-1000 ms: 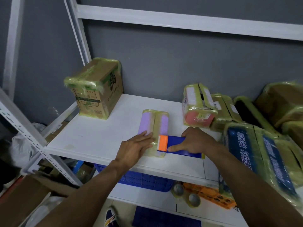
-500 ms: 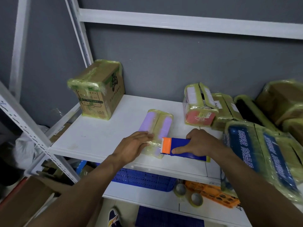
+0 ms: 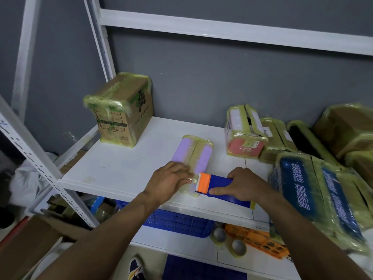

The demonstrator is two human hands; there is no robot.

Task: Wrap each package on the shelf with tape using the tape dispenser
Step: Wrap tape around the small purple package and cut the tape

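Note:
A flat purple package (image 3: 194, 153) with yellowish tape along its middle lies on the white shelf (image 3: 125, 166). My left hand (image 3: 168, 179) presses flat on its near end, fingers lying over the tape. My right hand (image 3: 243, 183) grips the blue tape dispenser (image 3: 221, 185), whose orange head (image 3: 204, 182) touches the package's near right edge. A short strip of tape runs from the orange head under my left fingertips.
A taped cardboard box (image 3: 121, 110) stands at the back left. Several taped packages (image 3: 245, 131) crowd the right side, with a large blue one (image 3: 314, 197) beside my right forearm. On the lower shelf sit a blue crate (image 3: 177, 222), tape rolls (image 3: 238, 247) and an orange tray (image 3: 260, 242).
The view has shifted a little. Both hands, the dispenser and the package stay in about the same pose against each other.

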